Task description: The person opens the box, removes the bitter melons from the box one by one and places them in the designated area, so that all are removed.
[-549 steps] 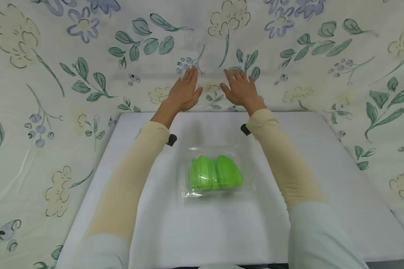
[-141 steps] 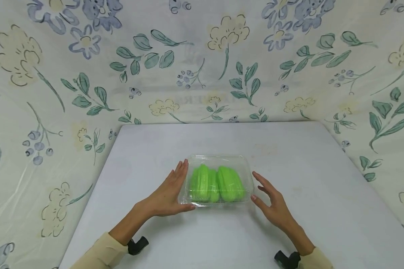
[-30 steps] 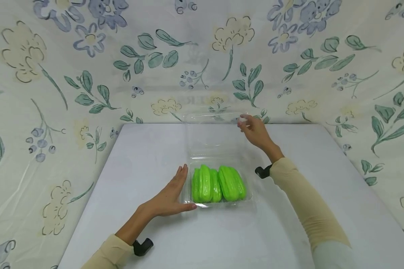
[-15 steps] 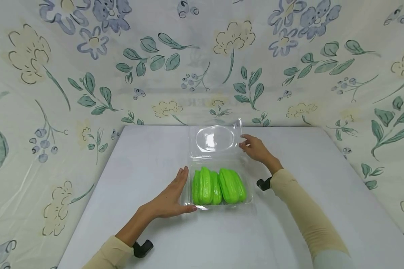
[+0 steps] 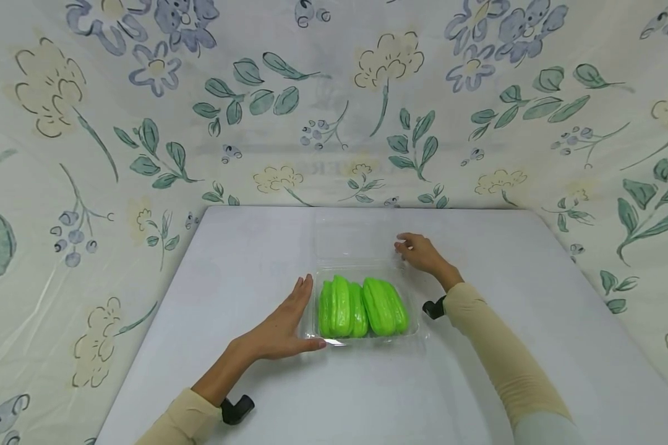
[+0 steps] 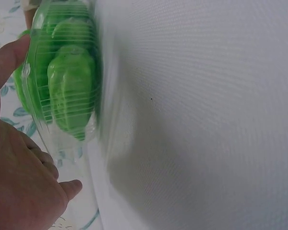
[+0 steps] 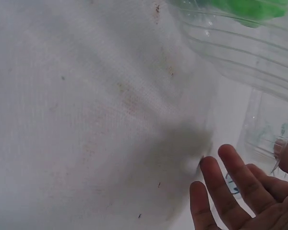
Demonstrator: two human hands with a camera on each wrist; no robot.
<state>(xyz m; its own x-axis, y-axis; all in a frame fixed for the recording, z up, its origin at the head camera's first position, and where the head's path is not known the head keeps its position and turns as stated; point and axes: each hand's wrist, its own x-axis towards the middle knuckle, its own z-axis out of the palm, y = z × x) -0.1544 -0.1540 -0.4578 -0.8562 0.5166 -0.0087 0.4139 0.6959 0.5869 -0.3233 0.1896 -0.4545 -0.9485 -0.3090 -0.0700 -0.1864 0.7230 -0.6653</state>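
A clear plastic clamshell container stands on the table with its lid folded back toward the wall. Inside lie several bright green, lengthwise-ridged pieces, also seen through the ribbed wall in the left wrist view. Along the container's left side my left hand rests with straight fingers, its thumb at the front rim. My right hand is at the lid's right edge. In the right wrist view, its thumb touches the lid's edge while the other fingers spread loosely.
A white cloth-covered table runs up to a floral-printed backdrop behind and at both sides. A black wrist camera sits on the left wrist; another camera is on the right one.
The container was closed earlier; its lid has swung up and back. Over the last second my right hand came down with the lid, which now lies flatter. My left hand stayed at the container's side.
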